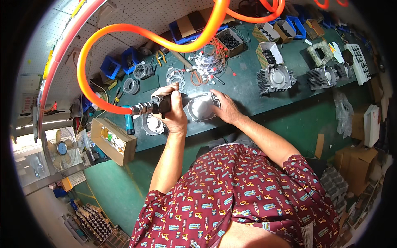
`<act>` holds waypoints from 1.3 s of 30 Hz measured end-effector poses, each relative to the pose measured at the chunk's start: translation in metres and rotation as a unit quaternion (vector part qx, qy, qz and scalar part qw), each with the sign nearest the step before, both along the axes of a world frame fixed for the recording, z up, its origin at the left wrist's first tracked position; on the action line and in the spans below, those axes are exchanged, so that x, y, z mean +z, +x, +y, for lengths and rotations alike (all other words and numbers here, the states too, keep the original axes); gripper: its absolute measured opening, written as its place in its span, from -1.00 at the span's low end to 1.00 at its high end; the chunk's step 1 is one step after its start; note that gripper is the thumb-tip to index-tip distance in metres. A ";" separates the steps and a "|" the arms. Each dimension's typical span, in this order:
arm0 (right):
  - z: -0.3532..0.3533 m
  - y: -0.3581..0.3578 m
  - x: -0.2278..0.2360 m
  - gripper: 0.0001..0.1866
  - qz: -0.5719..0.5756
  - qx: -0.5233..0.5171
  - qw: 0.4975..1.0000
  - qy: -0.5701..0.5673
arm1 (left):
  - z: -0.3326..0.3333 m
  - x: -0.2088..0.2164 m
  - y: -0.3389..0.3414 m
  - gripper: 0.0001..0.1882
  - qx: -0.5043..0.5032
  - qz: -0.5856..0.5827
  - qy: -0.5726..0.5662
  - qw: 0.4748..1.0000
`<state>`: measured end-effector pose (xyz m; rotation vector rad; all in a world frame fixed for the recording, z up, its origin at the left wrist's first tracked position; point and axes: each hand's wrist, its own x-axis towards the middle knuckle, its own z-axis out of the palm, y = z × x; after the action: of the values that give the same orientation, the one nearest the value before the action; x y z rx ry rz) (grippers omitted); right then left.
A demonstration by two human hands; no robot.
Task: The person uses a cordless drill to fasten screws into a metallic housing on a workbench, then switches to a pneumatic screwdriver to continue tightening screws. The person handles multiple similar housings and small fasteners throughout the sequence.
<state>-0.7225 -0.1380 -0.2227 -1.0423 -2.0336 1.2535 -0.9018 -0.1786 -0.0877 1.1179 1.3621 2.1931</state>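
Note:
My left hand (pixel 175 112) is wrapped round a black air tool (pixel 164 104) with a metal coupling on an orange coiled hose (pixel 108 106). The tool's front end points right, toward a round silver metal housing (pixel 202 107) at the near part of the bench. What the tip touches, I cannot make out. My right hand (pixel 227 108) grips the housing's right rim, with fingers over its far edge. A second silver housing (pixel 153 124) lies left of it, partly below my left hand. Grey rings (pixel 175 76) lie beyond my left hand.
The green bench (pixel 242 89) bears a wire bundle (pixel 211 64), finned metal castings (pixel 276 78), parts boxes (pixel 271 53) and blue bins (pixel 111 67). A cardboard box (pixel 112 140) stands at the near left edge, beside a teal power tool (pixel 130 125). Orange hose loops hang above the bench.

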 end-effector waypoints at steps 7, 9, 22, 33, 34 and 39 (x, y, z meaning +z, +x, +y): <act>-0.002 -0.001 -0.003 -0.28 -0.008 -0.015 1.000 -0.005 | -0.007 -0.003 -0.007 -0.77 -0.024 -0.002 0.008 1.000; -0.002 -0.003 -0.006 -0.28 -0.006 -0.020 1.000 0.000 | -0.005 -0.002 -0.009 -0.75 -0.041 -0.020 0.032 0.998; 0.004 0.000 -0.008 -0.28 -0.004 0.019 1.000 0.020 | 0.014 0.018 -0.015 -0.80 -0.197 0.089 -0.106 0.970; 0.002 0.003 -0.016 -0.26 -0.003 0.009 0.998 0.054 | 0.029 0.024 0.002 -0.92 -0.231 0.136 -0.166 0.949; 0.003 0.004 -0.013 -0.26 -0.005 0.017 0.999 0.037 | 0.030 0.022 0.004 -0.92 -0.214 0.159 -0.171 0.949; 0.010 0.002 -0.012 -0.27 -0.003 0.043 0.998 0.036 | 0.036 0.022 0.010 -0.93 -0.126 0.109 -0.168 0.972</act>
<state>-0.7208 -0.1278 -0.2349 -0.9344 -2.1322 1.2113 -0.8913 -0.1424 -0.0656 1.3396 1.5151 1.6271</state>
